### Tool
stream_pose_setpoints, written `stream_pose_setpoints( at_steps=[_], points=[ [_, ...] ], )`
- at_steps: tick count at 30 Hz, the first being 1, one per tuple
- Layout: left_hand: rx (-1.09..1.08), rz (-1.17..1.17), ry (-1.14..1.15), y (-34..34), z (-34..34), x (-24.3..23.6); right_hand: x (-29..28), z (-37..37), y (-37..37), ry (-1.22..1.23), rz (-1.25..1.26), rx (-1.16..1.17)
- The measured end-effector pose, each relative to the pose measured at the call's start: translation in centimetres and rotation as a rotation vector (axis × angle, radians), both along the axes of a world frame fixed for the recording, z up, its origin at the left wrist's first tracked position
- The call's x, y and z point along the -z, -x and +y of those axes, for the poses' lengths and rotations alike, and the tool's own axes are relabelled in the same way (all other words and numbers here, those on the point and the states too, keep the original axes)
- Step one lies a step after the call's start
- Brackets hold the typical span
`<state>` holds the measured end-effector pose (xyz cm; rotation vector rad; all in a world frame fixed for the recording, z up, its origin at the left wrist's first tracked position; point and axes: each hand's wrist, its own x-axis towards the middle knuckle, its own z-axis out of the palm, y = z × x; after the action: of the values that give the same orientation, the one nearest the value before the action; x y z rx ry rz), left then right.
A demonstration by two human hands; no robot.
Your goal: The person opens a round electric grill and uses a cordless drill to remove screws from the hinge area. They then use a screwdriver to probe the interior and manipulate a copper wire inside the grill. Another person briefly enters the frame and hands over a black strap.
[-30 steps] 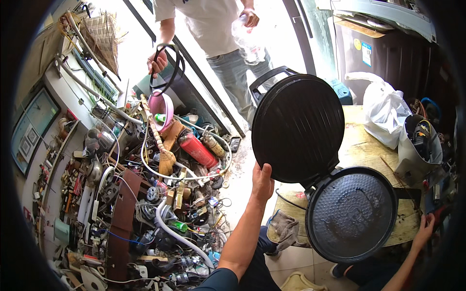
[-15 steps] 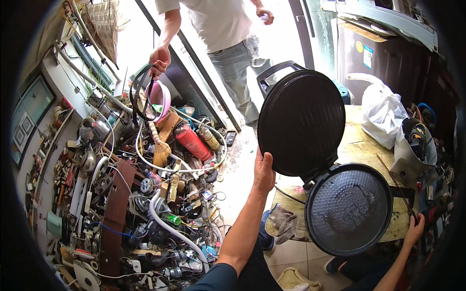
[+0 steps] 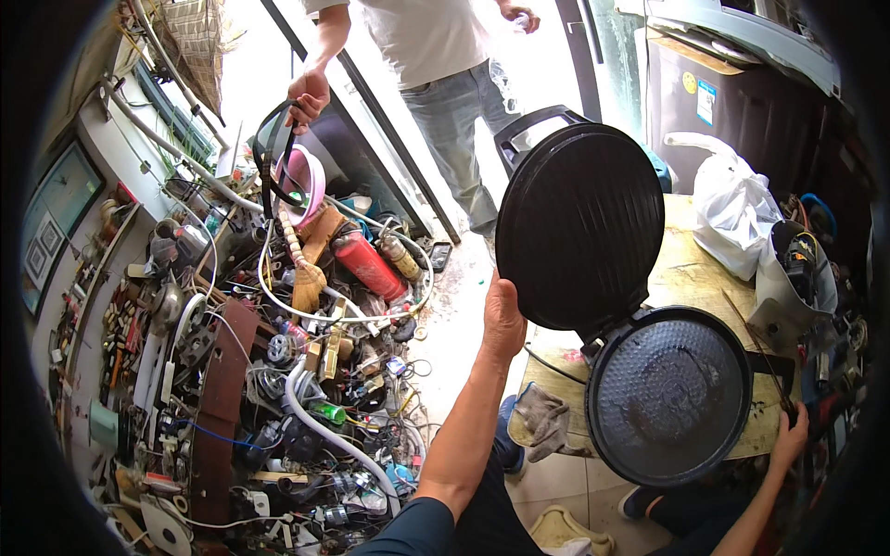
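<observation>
A round black electric griddle (image 3: 669,398) stands open on the wooden table, with its dimpled lower plate facing up. Its ribbed lid (image 3: 584,227) is raised, its handle at the far side. My left hand (image 3: 503,320) grips the lid's left edge, thumb up; the other fingers are partly hidden behind it. Beyond the griddle's front handle, at the table's right edge, my right hand (image 3: 791,437) is closed around the lower end of a long thin rod (image 3: 753,338). What sits at the rod's lower end is mostly covered by the fingers.
A grey work glove (image 3: 542,417) lies on the near left corner of the table (image 3: 691,269). A white plastic bag (image 3: 737,218) and a white bin (image 3: 793,287) stand at right. Parts, hoses and a red extinguisher (image 3: 369,266) crowd the left floor. Another person's hand (image 3: 309,95) holds black loops.
The other person has shifted slightly right, and the black loops have swung a little. The griddle and both my hands stay nearly as they were, apart from a small shift of the view.
</observation>
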<state>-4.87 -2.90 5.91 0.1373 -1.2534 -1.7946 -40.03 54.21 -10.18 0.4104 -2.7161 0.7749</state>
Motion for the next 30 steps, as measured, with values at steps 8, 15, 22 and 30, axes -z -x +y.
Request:
stream_pose_setpoints(
  at_steps=[8,15,22,30],
  points=[
    [-0.028,-0.035,0.064,0.2,-0.5,1.1,-2.4,-2.1,-0.7,-0.020,0.069,-0.082],
    [-0.041,-0.041,0.035,0.4,-0.2,0.0,-4.6,-4.5,-2.9,-0.055,0.053,-0.094],
    [0.025,-0.023,0.012,0.7,-0.7,0.3,-6.4,-4.5,-4.5,-0.008,0.327,-0.079],
    [-0.002,0.040,-0.105,0.3,-0.6,0.1,-7.5,-6.9,-17.4,0.767,-0.429,-0.112]
  ],
)
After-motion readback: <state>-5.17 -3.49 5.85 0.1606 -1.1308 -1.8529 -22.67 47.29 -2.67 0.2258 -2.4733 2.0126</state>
